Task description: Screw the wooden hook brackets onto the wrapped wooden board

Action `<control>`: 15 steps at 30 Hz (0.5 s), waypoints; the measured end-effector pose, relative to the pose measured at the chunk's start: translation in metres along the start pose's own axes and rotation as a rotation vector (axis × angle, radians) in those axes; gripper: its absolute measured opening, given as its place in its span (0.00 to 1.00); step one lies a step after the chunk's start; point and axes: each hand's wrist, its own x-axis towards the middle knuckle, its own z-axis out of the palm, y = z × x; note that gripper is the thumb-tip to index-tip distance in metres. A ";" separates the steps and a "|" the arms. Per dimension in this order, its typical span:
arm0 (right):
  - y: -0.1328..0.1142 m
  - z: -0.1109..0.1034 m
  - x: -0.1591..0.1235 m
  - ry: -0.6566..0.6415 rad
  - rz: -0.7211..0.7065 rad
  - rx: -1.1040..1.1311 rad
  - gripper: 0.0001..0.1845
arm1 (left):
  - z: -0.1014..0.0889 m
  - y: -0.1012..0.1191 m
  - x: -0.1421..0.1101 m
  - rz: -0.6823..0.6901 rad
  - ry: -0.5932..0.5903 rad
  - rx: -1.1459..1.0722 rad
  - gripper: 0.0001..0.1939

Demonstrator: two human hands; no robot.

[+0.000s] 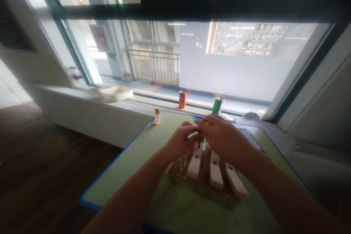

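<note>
Over the light green table my left hand [183, 137] and my right hand [223, 133] meet, fingertips together. Both are closed, thumbs and fingers bent around a spot where whatever they hold is too small and hidden to name. Just below them several pale wooden blocks [216, 175] with dark round holes lie fanned out. A crinkled sheet of clear plastic [179, 166] lies around and under these blocks. The right hand covers the upper ends of some of them. Apart from these, a small wooden bracket with holes [156, 117] stands at the far left edge of the table.
The green table [117, 175] has a blue rim. On the windowsill behind it stand an orange can [182, 100], a green can [216, 105] and a cream tray [117, 93]. A flat dark-screened object [251, 139] lies at the right, partly behind my right arm.
</note>
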 end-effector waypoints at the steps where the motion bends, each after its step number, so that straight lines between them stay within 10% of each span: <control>1: 0.001 0.001 0.000 -0.013 -0.019 0.011 0.13 | 0.000 0.000 0.000 0.008 0.029 0.036 0.09; 6: -0.003 0.003 0.000 0.035 0.103 -0.098 0.17 | 0.000 -0.003 -0.001 -0.008 0.193 0.124 0.16; 15: -0.018 -0.001 -0.002 0.018 0.161 -0.099 0.16 | 0.002 -0.004 -0.001 0.116 0.053 0.048 0.02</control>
